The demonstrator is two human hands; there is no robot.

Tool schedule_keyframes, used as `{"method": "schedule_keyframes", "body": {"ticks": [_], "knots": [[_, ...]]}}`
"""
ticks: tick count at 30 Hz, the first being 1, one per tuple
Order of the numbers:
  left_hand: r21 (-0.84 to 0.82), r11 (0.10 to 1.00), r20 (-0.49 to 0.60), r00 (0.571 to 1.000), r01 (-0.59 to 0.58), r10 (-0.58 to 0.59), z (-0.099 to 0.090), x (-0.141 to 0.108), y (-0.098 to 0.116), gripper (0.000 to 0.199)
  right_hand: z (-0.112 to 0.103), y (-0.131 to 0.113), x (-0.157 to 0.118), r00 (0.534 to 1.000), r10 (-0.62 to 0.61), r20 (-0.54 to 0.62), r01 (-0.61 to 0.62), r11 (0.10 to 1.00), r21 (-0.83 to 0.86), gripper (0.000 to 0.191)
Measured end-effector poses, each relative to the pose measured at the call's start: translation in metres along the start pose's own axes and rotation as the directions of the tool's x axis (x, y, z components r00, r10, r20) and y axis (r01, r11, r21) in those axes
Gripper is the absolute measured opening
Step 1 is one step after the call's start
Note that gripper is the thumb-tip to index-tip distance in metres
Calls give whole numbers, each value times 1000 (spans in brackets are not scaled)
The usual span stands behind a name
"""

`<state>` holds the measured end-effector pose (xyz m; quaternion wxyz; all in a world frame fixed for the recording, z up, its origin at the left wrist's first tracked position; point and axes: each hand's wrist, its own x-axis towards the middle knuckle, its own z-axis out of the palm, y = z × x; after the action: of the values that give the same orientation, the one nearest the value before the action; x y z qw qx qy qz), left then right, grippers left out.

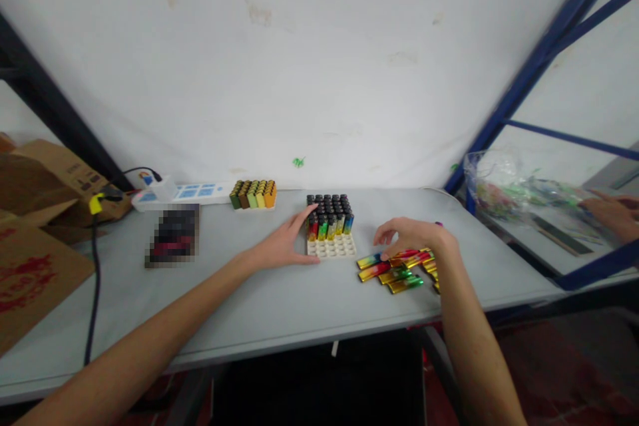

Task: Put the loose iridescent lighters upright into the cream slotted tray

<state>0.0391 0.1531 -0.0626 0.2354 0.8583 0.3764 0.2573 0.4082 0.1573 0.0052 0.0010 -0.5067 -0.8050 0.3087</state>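
Observation:
A white slotted tray (pixel 332 247) stands in the middle of the grey table (pixel 259 306), its back rows filled with upright colourful lighters (pixel 329 214) with black tops. My left hand (pixel 287 243) rests flat on the table against the tray's left side, fingers spread along it. My right hand (pixel 412 236) hovers with curled fingers over a loose pile of shiny red, green and gold lighters (pixel 397 269) lying flat to the right of the tray. Its fingertips touch the top of the pile; whether it grips one I cannot tell.
A small row of green, yellow and orange lighters (pixel 253 194) sits at the back beside a white power strip (pixel 184 193) with a black cable (pixel 94 279). Cardboard boxes (pixel 44 213) lie at left. A blue frame (pixel 529 80) and another person's hand (pixel 612 213) are at right.

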Motion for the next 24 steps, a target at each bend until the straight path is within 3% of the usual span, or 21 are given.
{"method": "schedule_keyframes", "body": {"ticks": [7, 13, 19, 24], "knots": [[12, 1000, -12, 1000, 9, -9, 1, -1, -1, 129, 14, -11, 23, 999, -46, 16, 47, 996, -70, 30], [7, 1000, -17, 1000, -2, 2, 1, -1, -1, 127, 4, -10, 12, 987, -147, -59, 149, 988, 34, 29], [13, 1000, -4, 1000, 8, -8, 1, -1, -1, 128, -1, -32, 8, 949, -290, -122, 307, 938, 158, 30], [2, 1000, -10, 1000, -3, 3, 1, 0, -1, 129, 1, -41, 12, 916, -339, -213, 379, 905, 191, 34]]}}
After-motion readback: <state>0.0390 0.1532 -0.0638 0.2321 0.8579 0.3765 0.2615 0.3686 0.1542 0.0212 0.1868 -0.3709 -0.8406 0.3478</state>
